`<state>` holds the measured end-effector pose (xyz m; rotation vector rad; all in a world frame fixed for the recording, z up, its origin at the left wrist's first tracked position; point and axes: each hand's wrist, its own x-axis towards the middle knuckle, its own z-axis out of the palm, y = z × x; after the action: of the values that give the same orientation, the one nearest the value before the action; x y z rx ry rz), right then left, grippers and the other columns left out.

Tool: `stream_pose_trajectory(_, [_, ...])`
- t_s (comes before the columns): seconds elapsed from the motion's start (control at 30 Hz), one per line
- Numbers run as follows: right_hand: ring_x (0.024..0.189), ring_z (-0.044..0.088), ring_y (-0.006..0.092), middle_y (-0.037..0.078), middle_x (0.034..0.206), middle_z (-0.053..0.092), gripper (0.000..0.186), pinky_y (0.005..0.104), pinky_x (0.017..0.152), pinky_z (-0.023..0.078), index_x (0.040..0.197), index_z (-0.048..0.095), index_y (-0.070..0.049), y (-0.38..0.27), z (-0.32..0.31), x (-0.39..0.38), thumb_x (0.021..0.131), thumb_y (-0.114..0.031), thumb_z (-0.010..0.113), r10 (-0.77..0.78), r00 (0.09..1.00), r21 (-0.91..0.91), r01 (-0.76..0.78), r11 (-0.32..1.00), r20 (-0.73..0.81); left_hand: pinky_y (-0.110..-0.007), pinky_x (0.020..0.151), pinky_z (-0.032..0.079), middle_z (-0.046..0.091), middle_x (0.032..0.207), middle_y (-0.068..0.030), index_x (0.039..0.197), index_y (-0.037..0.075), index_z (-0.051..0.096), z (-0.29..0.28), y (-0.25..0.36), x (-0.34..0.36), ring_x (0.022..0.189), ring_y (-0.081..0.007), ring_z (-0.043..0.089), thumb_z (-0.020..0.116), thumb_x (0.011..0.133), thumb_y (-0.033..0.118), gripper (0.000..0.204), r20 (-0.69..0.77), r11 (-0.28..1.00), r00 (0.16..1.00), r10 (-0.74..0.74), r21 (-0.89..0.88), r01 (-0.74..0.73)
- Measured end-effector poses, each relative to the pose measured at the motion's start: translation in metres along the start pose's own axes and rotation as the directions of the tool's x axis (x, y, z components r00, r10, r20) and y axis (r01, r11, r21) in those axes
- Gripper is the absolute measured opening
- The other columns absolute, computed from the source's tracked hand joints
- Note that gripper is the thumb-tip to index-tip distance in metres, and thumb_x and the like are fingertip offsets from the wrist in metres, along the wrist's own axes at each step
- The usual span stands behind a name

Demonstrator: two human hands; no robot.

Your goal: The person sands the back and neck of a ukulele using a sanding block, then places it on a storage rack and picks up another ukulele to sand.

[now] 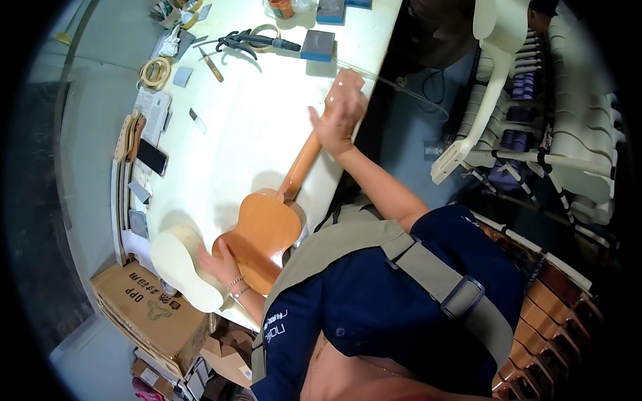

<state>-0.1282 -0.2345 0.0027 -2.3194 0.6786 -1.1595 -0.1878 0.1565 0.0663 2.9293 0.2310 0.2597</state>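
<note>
A glossy orange-brown ukulele [262, 230] lies back up along the near edge of the white worktable, its neck slanting away to the right. My left hand [221, 266] rests at the side of its body, fingers spread. At the far end, the fingers of my right hand [342, 120] lie over the headstock, with the thumb standing apart. Part of the headstock is hidden under that hand. Close to my left hand is a cream, unvarnished ukulele-shaped body [184, 267]. My apron covers the near end of the ukulele.
On the worktable [227, 120] lie a black trigger clamp [251, 43], tape rolls [155, 72], a knife [211, 65], a blade [198, 121], a phone [152, 158] and a grey-blue block [317, 45]. A cardboard box [150, 307] stands left. Racks of instrument bodies [578, 127] line the right.
</note>
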Motion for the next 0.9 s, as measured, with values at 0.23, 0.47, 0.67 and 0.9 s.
stream_pose_trajectory(0.23, [0.136, 0.016, 0.0378, 0.023, 0.148, 0.01, 0.135, 0.0521, 0.11, 0.014, 0.146, -0.002, -0.011, 0.021, -0.004, 0.004, 0.05, -0.058, 0.082, 0.851, 0.444, -0.1, -0.868, 0.486, 0.281, -0.038, 0.095, 0.043, 0.048, 0.125, -0.022, 0.131, -0.007, 0.035, 0.005, -0.03, -0.051, 0.113, -0.0313, 0.05, 0.078, 0.071, 0.041, 0.088, 0.223, 0.742, 0.894, -0.388, -0.499, 0.447])
stream_pose_trajectory(0.47, [0.138, 0.008, 0.0374, 0.026, 0.148, 0.004, 0.121, 0.0528, 0.111, 0.014, 0.144, 0.002, -0.009, -0.015, -0.003, -0.01, 0.058, -0.039, 0.082, 0.876, 0.363, -0.337, -0.821, 0.462, 0.317, -0.039, 0.099, 0.04, 0.048, 0.127, -0.0203, 0.128, -0.006, 0.039, 0.009, -0.015, -0.047, 0.115, -0.0317, 0.049, 0.075, 0.072, 0.046, 0.084, 0.12, 0.785, 0.941, -0.317, -0.523, 0.331])
stream_pose_trajectory(0.67, [0.117, 0.048, 0.0342, 0.024, 0.129, 0.041, 0.083, 0.0424, 0.096, 0.043, 0.13, 0.024, 0.0, -0.009, -0.057, -0.04, 0.07, -0.023, 0.076, 0.825, 0.419, 0.291, -0.9, 0.324, 0.38, -0.038, 0.098, 0.041, 0.046, 0.128, -0.0199, 0.128, -0.006, 0.039, 0.017, -0.039, -0.043, 0.113, -0.0301, 0.05, 0.074, 0.074, 0.044, 0.082, 0.153, 0.752, 0.97, -0.188, -0.613, 0.242])
stream_pose_trajectory(0.9, [0.114, 0.054, 0.0256, 0.018, 0.117, 0.055, 0.063, 0.0387, 0.101, 0.04, 0.139, 0.021, -0.008, -0.105, -0.221, -0.046, 0.084, 0.005, 0.048, 0.262, 0.908, 0.943, -0.333, -0.028, 0.328, -0.032, 0.089, 0.045, 0.052, 0.12, -0.0126, 0.127, -0.003, 0.041, 0.018, -0.049, -0.033, 0.105, -0.0203, 0.053, 0.065, 0.087, 0.026, 0.055, 0.414, 0.287, 0.893, 0.176, -0.89, 0.356])
